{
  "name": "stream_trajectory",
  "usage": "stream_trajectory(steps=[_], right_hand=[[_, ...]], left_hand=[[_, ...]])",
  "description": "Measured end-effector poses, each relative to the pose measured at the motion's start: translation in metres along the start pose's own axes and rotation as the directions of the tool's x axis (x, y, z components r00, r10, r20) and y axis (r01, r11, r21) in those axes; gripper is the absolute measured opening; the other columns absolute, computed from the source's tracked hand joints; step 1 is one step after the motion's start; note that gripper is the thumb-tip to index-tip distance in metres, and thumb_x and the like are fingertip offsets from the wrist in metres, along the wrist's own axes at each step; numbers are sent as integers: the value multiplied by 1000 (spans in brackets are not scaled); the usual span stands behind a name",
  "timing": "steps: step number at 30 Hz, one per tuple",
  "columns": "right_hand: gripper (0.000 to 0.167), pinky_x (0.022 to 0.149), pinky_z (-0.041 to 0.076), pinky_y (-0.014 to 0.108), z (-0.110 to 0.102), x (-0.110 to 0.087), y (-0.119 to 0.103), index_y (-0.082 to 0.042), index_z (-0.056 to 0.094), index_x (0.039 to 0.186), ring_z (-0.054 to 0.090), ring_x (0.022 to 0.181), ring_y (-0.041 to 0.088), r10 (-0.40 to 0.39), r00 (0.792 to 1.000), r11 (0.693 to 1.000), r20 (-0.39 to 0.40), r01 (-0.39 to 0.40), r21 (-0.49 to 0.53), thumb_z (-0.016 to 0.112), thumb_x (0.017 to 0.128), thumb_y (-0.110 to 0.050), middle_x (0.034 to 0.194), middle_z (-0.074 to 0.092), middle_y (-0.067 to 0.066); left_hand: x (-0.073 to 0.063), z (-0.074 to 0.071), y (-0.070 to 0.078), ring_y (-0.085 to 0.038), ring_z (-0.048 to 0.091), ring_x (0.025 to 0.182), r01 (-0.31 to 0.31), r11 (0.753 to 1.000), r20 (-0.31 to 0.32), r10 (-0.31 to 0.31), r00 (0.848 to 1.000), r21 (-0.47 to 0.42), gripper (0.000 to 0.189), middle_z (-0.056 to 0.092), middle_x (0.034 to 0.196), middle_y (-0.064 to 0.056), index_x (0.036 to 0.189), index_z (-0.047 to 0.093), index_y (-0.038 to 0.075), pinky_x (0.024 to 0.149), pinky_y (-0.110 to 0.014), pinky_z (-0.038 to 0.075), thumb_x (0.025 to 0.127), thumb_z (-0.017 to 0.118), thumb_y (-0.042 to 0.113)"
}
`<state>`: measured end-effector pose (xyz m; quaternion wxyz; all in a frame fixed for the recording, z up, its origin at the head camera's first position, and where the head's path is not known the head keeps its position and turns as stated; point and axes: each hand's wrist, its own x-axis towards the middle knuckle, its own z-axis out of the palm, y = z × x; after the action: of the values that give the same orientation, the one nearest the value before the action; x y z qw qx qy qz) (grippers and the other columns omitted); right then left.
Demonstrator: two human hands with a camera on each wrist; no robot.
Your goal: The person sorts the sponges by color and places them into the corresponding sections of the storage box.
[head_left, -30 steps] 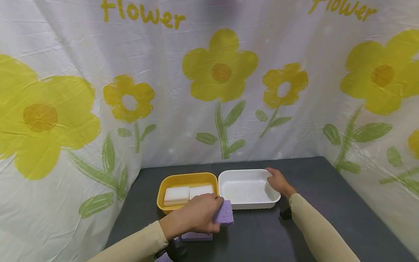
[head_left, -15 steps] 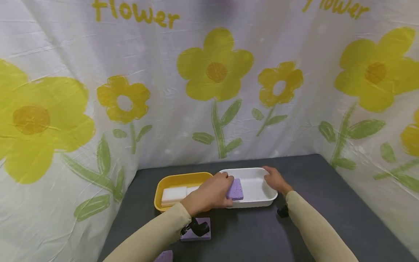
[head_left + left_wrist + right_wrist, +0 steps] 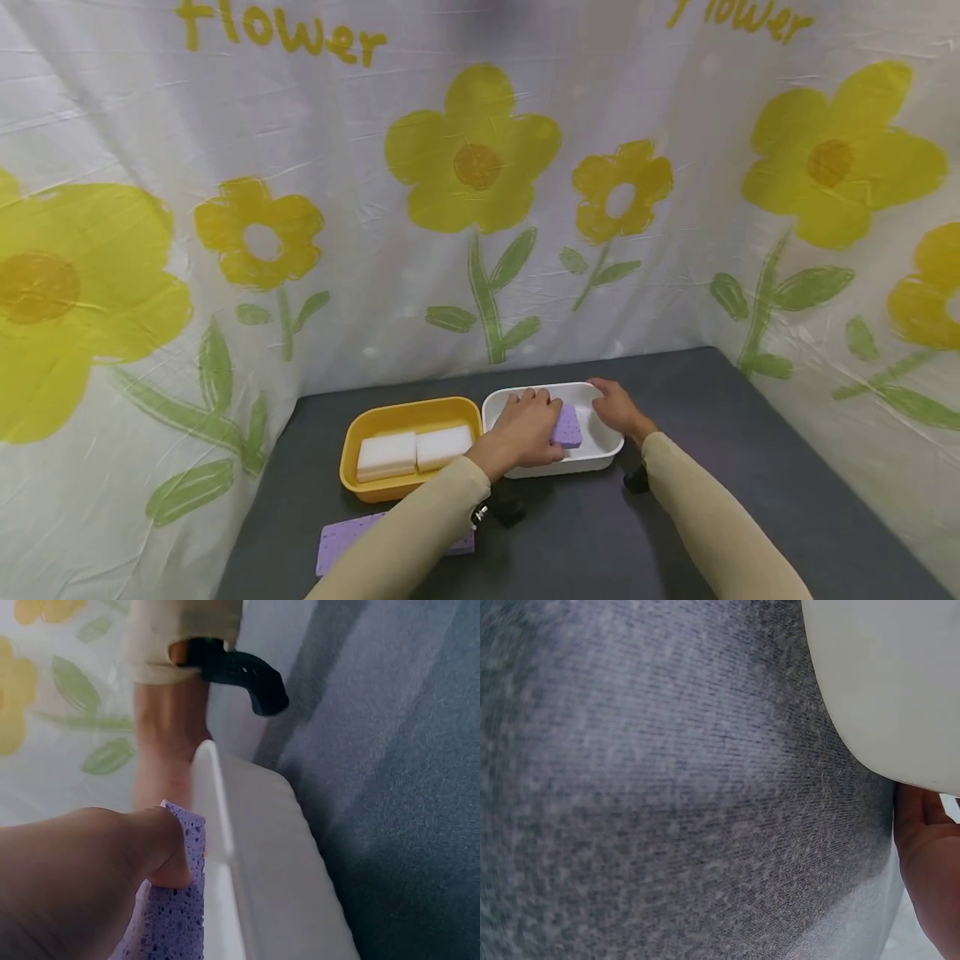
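Note:
My left hand (image 3: 528, 429) holds a purple speckled sponge (image 3: 567, 427) inside the white tray (image 3: 609, 454). In the left wrist view the thumb presses on the face of that sponge (image 3: 174, 922), just inside the tray wall (image 3: 277, 870). My right hand (image 3: 618, 410) grips the tray's right end at the rim. From the right wrist view, part of this hand (image 3: 934, 862) shows beside the tray's rounded corner (image 3: 900, 690).
A yellow tray (image 3: 352, 467) holding two white sponges (image 3: 386, 455) stands against the white tray's left side. More purple sponges (image 3: 341, 537) lie on the dark table (image 3: 697, 475) in front, partly hidden by the left sleeve (image 3: 408, 533). A flower-printed curtain (image 3: 375, 333) encloses the back and sides.
My left hand has carried the purple sponge from in front of the trays rightward into the white tray. The right hand stays on the tray's end. The head view has turned slightly right.

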<state>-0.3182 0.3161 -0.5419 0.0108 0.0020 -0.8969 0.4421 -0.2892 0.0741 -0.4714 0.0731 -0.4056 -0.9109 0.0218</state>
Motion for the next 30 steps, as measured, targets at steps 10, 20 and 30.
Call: stream_trajectory(steps=[10, 20, 30], right_hand=[[45, 88, 54, 40, 0, 0, -5, 9, 66, 134, 68, 104, 32, -38, 999, 998, -13, 37, -46, 48, 93, 7, 120, 74, 25], [45, 91, 54, 41, -2, 2, -4, 10, 66, 133, 67, 106, 33, -39, 999, 999, -21, 39, -17, 47, 93, 8, 121, 74, 26], [44, 87, 52, 37, -1, -2, -4, 10, 66, 132, 64, 99, 28, -32, 999, 999, -11, 32, 10, 48, 92, 9, 116, 74, 23]], left_hand=[[23, 24, -2, -27, 65, 115, 38, 998, 74, -35, 997, -41, 62, 69, 126, -7, 139, 63, 10, 93, -48, 56, 94, 80, 50], [42, 41, 8, -26, 69, 112, 45, 991, 88, -34, 996, -127, 53, 72, 117, -8, 127, 68, 8, 91, -46, 61, 94, 82, 45], [53, 56, 12, -24, 73, 107, -15, 988, 63, 24, 998, -151, 47, 74, 112, -9, 125, 66, 7, 93, -35, 60, 97, 84, 39]])
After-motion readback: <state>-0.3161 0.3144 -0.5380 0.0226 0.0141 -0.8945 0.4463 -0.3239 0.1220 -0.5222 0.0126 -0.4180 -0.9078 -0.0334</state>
